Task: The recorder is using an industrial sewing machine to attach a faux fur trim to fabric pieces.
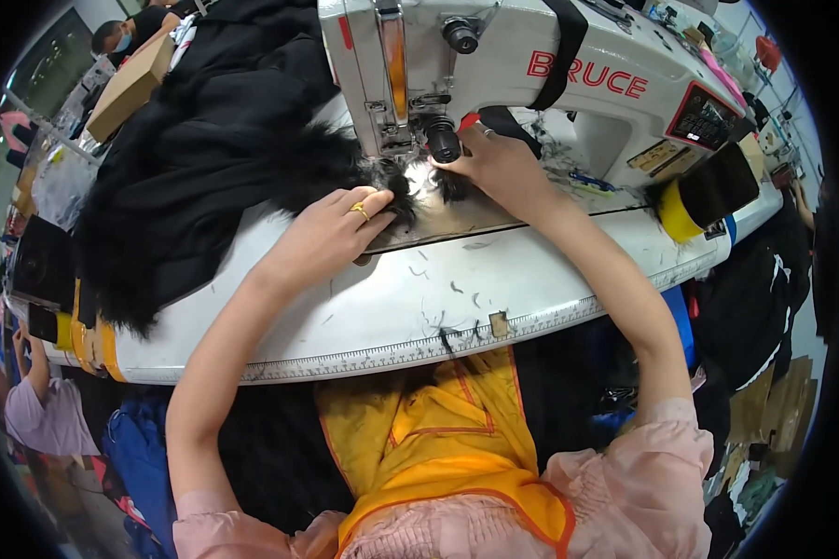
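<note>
A white sewing machine [606,130] stands over the work, its lit needle area between my hands. Black furry fabric [317,168] runs from a large black garment [224,102] on the left up to the needle. My left hand [336,231], a gold ring on one finger, presses its closed fingers on the fur just left of the needle. Close by on the right, my right hand [503,172] has its thumb at a small tuft of black fur [451,184], fingers bent around the fabric behind it. The presser foot is mostly hidden by fur.
The white table [391,307] has a ruler strip along its front edge and scattered fur bits. At the right stand a yellow-and-black holder [685,210] and small snips [592,183]. A cardboard box [130,86] lies far left. Other people work at the left.
</note>
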A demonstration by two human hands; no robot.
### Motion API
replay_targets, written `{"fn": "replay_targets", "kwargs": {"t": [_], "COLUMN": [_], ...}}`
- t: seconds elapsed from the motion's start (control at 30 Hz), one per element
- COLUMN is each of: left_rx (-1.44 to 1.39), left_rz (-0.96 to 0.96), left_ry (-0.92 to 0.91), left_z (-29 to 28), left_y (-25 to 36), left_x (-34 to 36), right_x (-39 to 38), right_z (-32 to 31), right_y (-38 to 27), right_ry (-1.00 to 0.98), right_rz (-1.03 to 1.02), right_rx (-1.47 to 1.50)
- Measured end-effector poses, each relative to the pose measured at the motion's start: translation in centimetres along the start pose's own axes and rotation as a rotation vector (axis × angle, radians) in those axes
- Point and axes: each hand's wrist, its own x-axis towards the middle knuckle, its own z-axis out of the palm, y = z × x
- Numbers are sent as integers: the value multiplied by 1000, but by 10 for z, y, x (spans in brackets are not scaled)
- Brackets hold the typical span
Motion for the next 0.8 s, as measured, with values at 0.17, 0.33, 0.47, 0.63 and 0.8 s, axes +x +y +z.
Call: {"fn": "replay_targets", "kwargs": {"t": [0.17,0.33,0.47,0.63,0.8], "left_rx": [39,-132,-182,-535,-567], "left_rz": [102,132,93,-336,-456], "left_ry": [-84,-94,-31,36,172], "left_z": [-12,-21,-16,12,26], "left_y": [-18,-28,-29,-25,-27], "left_x": [-3,16,16,11,8], "right_x": [-7,3,1,2,-1], "right_z": [7,14,7,-1,5], "right_y": [-8,-1,1,2,-10], "right_ry": [48,46,-65,-179,-102], "right_rz": [-265,-132,-111,-91,27], "right_rx": [308,748,792,956,777]}}
